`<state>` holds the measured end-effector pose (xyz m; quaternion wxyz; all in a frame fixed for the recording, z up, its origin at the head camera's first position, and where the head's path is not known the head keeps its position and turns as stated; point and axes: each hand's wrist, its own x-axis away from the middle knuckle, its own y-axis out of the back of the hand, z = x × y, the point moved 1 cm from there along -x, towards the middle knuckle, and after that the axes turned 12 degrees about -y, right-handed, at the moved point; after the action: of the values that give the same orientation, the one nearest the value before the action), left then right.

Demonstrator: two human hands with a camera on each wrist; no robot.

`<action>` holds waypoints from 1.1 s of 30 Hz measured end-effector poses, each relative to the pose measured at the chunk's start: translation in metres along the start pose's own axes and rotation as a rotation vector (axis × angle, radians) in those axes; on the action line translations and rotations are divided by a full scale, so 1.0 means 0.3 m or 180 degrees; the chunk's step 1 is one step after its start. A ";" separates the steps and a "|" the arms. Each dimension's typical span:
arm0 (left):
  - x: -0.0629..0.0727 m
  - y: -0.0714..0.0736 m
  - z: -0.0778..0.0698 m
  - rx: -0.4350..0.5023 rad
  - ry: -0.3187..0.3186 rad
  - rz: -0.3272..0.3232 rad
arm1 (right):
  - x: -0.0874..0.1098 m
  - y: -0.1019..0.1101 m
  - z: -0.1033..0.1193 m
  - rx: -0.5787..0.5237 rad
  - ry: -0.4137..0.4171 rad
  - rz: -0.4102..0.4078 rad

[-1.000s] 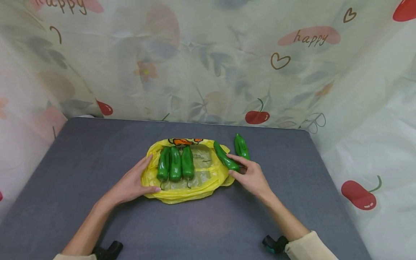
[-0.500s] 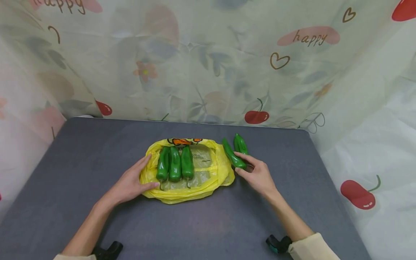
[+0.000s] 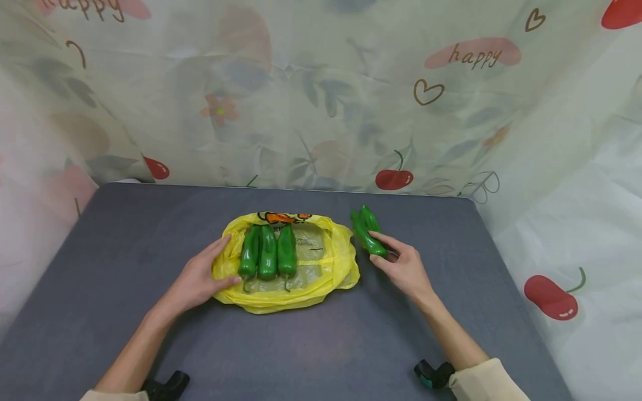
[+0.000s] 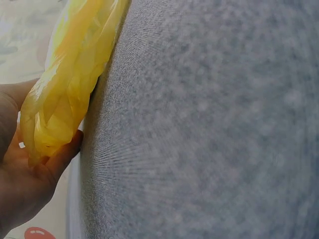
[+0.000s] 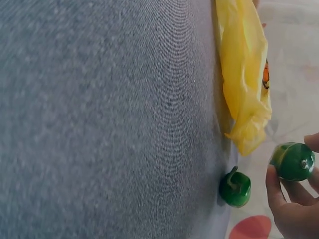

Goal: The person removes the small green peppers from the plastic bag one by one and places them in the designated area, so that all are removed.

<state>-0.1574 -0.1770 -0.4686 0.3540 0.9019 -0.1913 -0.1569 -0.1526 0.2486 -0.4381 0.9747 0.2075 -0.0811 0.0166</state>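
"How do the hands look from your station?"

"On my head view, the person's left hand (image 3: 200,280) is spread wide round the left side of the yellow plastic bag (image 3: 349,262), thumb over the rim at the near side. The right hand (image 3: 405,268) holds a long green pepper (image 3: 366,235) in a narrow pinch, raised off the dark grey tabletop (image 3: 311,351), to the right of the bag and apart from it."

"What worries you?"

"That pinch, mostly. It sits toward the near end of the pepper, and the skin looks slick, so I think a knock could make it swing or slip out. A second green pepper (image 3: 370,218) lies on the tabletop just beyond. My right wrist view shows a gap between them, but a careless dip could nudge it, and being rounded it might roll."

"And the bag?"

"It's thin film, and nobody holds its right side. A brush there could fold the wall inward. A sharp tug from the left could disturb the three green peppers (image 3: 268,259) lying side by side inside."
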 end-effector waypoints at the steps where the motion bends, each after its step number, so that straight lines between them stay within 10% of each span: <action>1: 0.000 0.001 -0.001 0.0001 0.0005 -0.0009 | -0.001 0.004 -0.002 0.0020 -0.0001 -0.0007; 24: 0.007 -0.007 -0.009 0.0000 0.0089 -0.0051 | 0.010 0.094 0.047 0.0449 -0.0077 -0.0259; 33: 0.002 -0.006 -0.008 -0.0025 0.0073 -0.0041 | -0.074 0.126 -0.079 0.0563 -0.0066 -0.0392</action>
<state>-0.1555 -0.1745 -0.4684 0.3587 0.9035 -0.1809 -0.1495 -0.1733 0.2929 -0.4478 0.9509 0.2974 -0.0765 -0.0384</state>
